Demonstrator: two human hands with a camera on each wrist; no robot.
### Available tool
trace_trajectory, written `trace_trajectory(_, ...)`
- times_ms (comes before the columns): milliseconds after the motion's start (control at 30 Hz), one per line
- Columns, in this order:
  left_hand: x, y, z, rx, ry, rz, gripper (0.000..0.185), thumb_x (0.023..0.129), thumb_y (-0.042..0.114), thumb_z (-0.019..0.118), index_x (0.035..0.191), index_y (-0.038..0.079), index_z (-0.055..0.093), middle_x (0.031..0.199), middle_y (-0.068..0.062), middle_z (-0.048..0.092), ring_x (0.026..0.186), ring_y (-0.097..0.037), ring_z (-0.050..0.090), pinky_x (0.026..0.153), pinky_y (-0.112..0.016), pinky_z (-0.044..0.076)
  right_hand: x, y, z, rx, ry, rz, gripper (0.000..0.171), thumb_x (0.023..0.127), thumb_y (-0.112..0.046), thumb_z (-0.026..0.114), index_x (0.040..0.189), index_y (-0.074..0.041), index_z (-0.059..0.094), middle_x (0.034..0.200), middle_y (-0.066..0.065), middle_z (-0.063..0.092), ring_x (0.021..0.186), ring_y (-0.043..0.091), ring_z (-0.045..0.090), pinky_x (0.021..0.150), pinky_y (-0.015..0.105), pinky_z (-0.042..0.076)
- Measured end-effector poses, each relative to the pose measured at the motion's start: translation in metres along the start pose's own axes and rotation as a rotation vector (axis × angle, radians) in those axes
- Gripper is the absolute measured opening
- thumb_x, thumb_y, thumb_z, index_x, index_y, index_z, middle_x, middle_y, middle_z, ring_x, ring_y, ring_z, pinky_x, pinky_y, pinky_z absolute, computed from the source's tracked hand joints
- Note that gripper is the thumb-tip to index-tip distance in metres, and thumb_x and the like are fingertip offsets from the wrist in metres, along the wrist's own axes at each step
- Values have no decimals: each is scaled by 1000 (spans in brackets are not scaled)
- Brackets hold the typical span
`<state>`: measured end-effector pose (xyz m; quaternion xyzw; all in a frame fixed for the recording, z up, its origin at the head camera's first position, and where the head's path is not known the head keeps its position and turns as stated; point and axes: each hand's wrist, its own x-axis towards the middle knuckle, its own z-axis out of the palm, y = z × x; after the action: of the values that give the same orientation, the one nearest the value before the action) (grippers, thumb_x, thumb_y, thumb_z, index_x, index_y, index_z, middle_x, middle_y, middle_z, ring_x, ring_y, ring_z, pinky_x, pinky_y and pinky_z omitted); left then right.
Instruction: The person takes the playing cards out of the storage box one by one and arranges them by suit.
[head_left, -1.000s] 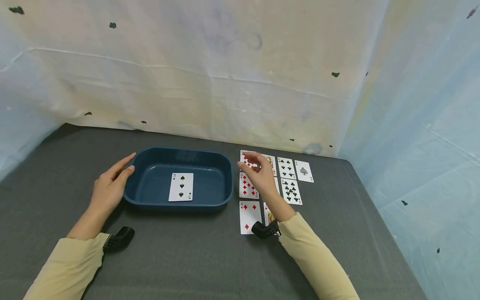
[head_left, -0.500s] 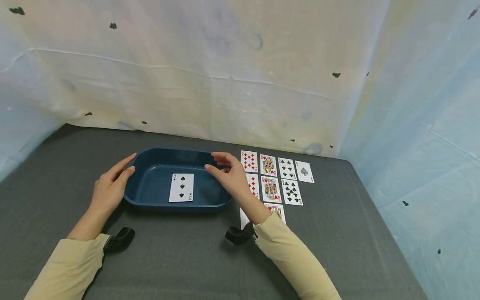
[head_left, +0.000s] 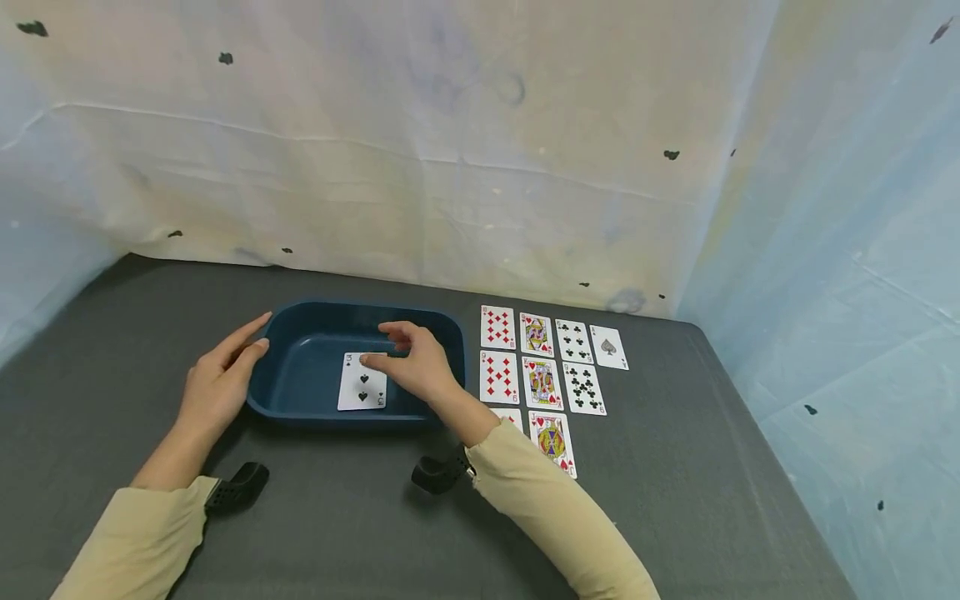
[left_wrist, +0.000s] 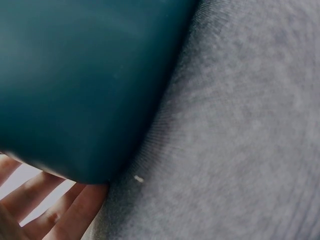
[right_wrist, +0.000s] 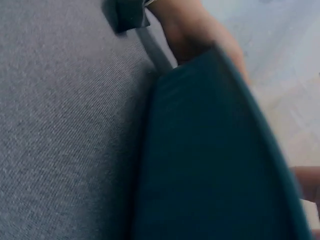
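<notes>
A three of spades [head_left: 363,392] lies face up inside a dark blue tray [head_left: 300,414]. My right hand [head_left: 420,367] is over the tray's right half, its thumb overlapping the card's upper right corner in the head view. Thumb and fingers are apart, nothing visible between them; whether the thumb touches the card I cannot tell. At the tray's left end, my left hand [head_left: 217,383] touches the rim with outstretched fingers and thumb. The left wrist view shows those fingers [left_wrist: 80,210] against the tray's outer side. The right wrist view mostly shows the tray wall [right_wrist: 210,160].
Right of the tray, several face-up cards lie in rows, among them a nine of diamonds [head_left: 498,377], king of hearts [head_left: 542,383], jack of hearts [head_left: 552,442] and ace of spades [head_left: 609,347]. My right sleeve [head_left: 555,508] partly covers one. A pale curtain [head_left: 450,208] hangs behind the grey table [head_left: 337,533].
My right hand has moved left from above the card rows, across the tray's right rim, to the three of spades. My left hand has stayed at the tray's left end.
</notes>
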<state>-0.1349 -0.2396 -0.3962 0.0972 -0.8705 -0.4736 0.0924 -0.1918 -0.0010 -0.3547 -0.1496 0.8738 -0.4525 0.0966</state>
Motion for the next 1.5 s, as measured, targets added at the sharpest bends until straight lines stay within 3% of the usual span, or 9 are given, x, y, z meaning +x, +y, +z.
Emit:
trace_trajectory(200, -1, 2, 4, 19, 16, 16, 51, 102, 46, 34, 150, 28, 33, 130, -23, 53, 106, -36, 47, 79, -50, 34, 4, 6, 3, -39, -187, 105, 64, 80, -28, 78, 138, -19, 53, 138, 12, 51, 124, 25, 48, 96, 39, 45)
trace_trajectory(300, -2, 3, 4, 22, 20, 15, 51, 102, 45, 34, 150, 28, 33, 129, -23, 54, 104, -34, 46, 79, -48, 33, 6, 9, 5, -88, -217, 139, 72, 76, -29, 81, 141, -24, 50, 141, 12, 46, 127, 26, 41, 98, 42, 42)
trace_trajectory(500, -1, 3, 3, 28, 14, 13, 51, 103, 45, 33, 150, 28, 32, 128, -23, 53, 103, -34, 46, 78, -48, 33, 8, 8, 12, -314, -183, 158, 88, 67, -33, 88, 143, -30, 45, 141, 10, 37, 125, 27, 35, 95, 41, 39)
trace_trajectory(633, -1, 4, 3, 37, 16, 15, 51, 102, 45, 33, 150, 29, 32, 129, -22, 53, 101, -32, 46, 76, -44, 32, 7, 5, 16, -441, -147, 159, 89, 62, -32, 91, 140, -26, 49, 137, 8, 40, 117, 23, 37, 94, 37, 37)
trace_trajectory(933, -1, 3, 1, 38, 18, 17, 52, 102, 47, 32, 150, 29, 32, 125, -20, 55, 99, -29, 45, 74, -41, 31, 7, 3, 19, -532, -98, 220, 80, 58, -39, 92, 123, -20, 51, 120, 5, 43, 104, 20, 38, 90, 34, 35)
trace_trajectory(1067, -1, 2, 1, 45, 17, 24, 51, 102, 46, 32, 151, 29, 32, 120, -20, 56, 95, -28, 44, 72, -39, 29, 8, 2, 20, -527, -99, 241, 78, 57, -41, 93, 117, -21, 46, 112, 3, 42, 99, 20, 37, 85, 33, 35)
trace_trajectory(1200, 0, 0, 1, 47, 18, 19, 51, 102, 45, 33, 150, 29, 32, 124, -21, 55, 97, -28, 44, 74, -40, 30, 8, 3, 20, -469, -99, 201, 81, 58, -35, 93, 119, -20, 42, 106, 4, 46, 96, 20, 40, 83, 32, 35)
trace_trajectory(1433, 0, -1, 1, 42, 13, 25, 52, 102, 46, 32, 151, 28, 32, 121, -21, 56, 94, -28, 44, 73, -40, 29, 6, 5, 16, -184, -121, 177, 93, 62, -12, 90, 132, -16, 29, 84, 7, 55, 72, 18, 53, 65, 26, 39)
trace_trajectory(1500, -1, -1, 2, 39, 14, 30, 51, 102, 45, 32, 151, 28, 31, 122, -22, 56, 95, -30, 45, 74, -42, 30, 6, 4, 15, -130, -114, 184, 96, 64, -8, 89, 136, -15, 26, 83, 8, 56, 70, 18, 53, 65, 26, 40)
